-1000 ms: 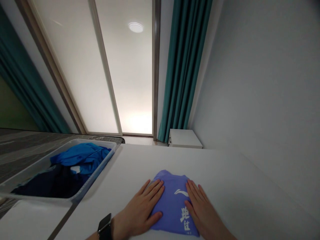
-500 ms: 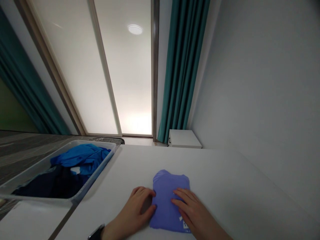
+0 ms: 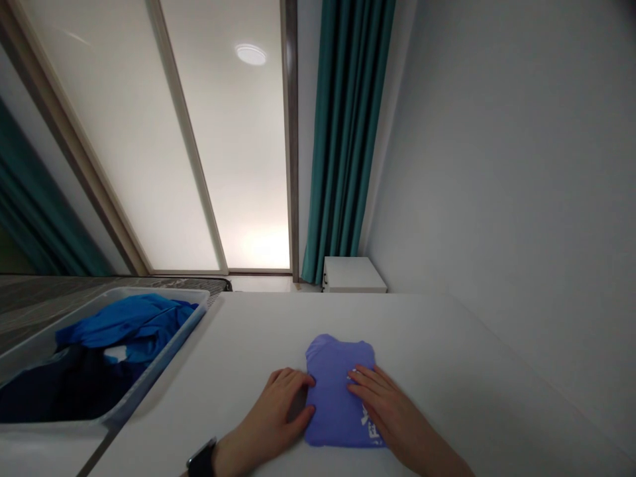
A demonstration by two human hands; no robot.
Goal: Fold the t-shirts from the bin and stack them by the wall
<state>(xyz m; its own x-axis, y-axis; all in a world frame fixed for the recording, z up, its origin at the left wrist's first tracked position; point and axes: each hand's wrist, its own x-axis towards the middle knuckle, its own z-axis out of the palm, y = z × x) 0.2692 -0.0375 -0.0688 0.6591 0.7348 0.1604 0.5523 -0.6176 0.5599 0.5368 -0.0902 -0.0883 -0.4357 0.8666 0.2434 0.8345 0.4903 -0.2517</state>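
Observation:
A purple T-shirt, folded into a small rectangle, lies flat on the white table. White print shows near its lower right corner. At its left edge, the fingertips and thumb of my left hand touch the cloth, thumb and fingers spread apart. My right hand rests flat across the right side of the shirt with its fingers stretched out, covering part of the print. A dark watch is on my left wrist.
To the left stands a translucent plastic bin with bright blue clothing and dark clothing in it. A white cabinet sits beyond the table's far edge, near a teal curtain. A grey wall runs along the right.
The view has turned slightly right, so the bin and door sit further left. My right hand has shifted slightly toward the shirt's right edge; my left hand remains at its left edge.

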